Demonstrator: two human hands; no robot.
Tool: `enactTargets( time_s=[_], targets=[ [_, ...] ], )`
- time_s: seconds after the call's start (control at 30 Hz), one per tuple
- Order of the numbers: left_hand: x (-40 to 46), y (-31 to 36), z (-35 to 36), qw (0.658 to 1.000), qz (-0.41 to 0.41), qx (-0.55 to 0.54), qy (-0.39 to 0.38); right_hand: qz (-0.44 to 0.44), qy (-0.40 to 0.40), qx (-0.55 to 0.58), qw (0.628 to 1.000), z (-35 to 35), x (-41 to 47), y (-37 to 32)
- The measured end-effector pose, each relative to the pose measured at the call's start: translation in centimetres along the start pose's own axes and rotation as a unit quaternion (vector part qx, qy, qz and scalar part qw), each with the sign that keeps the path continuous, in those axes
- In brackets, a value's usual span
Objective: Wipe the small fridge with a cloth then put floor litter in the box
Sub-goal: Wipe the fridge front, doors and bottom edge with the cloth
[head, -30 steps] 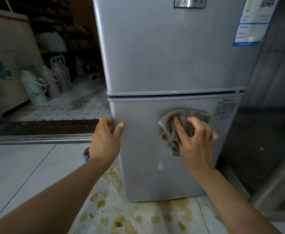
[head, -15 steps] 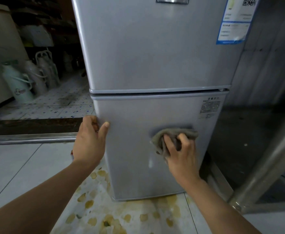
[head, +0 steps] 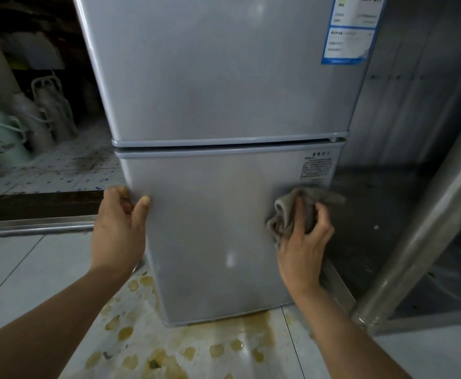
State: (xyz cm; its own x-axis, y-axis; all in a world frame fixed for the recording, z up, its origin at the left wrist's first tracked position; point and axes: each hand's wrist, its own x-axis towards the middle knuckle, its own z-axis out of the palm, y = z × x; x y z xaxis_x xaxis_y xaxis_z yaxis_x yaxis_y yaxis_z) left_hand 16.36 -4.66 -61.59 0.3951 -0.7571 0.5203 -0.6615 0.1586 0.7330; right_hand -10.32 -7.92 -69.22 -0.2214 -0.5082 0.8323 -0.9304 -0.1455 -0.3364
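A small silver two-door fridge (head: 218,91) stands on the tiled floor straight ahead. My right hand (head: 303,247) presses a crumpled grey cloth (head: 292,212) against the right side of the lower door, just under a printed label. My left hand (head: 120,222) grips the left edge of that lower door, thumb on the front and fingers curled round the side. No box is in view, and the litter shows only as small scraps on the floor (head: 152,365) near the bottom.
Yellow-brown stains (head: 224,348) spread over the tiles in front of the fridge. A slanted steel post (head: 426,228) rises at the right. Pale flasks and jugs (head: 8,138) stand on patterned tiles at the left, behind a metal door sill (head: 32,228).
My right hand has slid the cloth across the lower door toward its right edge. My left hand keeps its hold on the door's left edge. The view has shifted a little.
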Motion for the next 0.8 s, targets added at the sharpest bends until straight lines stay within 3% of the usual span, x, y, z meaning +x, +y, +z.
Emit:
enactTargets(
  time_s=[0.1,0.2,0.33,0.5,0.63,0.8],
  targets=[
    [0.1,-0.1,0.0,1.0,-0.009,-0.011,-0.007,-0.013,-0.032,0.011,0.999,-0.3,-0.2,0.9],
    [0.1,-0.4,-0.1,0.999,-0.023,-0.023,-0.027,0.019,0.059,0.077,0.995,-1.2,4.4,0.3],
    [-1.0,-1.7,0.4,0.997,0.005,0.062,-0.052,0.085,0.126,0.148,0.977,-1.9,9.3,-0.9],
    [-1.9,-3.3,1.3,0.996,0.019,0.077,-0.038,0.135,0.111,0.205,0.963,-0.3,7.6,-0.1],
    [-1.9,-3.8,1.4,0.997,0.021,0.061,-0.031,0.122,0.099,0.195,0.968,1.5,4.0,1.3],
    [-2.0,-3.8,1.5,0.998,0.019,0.043,-0.032,0.218,-0.004,0.222,0.95,3.3,-2.3,2.9]
  ],
)
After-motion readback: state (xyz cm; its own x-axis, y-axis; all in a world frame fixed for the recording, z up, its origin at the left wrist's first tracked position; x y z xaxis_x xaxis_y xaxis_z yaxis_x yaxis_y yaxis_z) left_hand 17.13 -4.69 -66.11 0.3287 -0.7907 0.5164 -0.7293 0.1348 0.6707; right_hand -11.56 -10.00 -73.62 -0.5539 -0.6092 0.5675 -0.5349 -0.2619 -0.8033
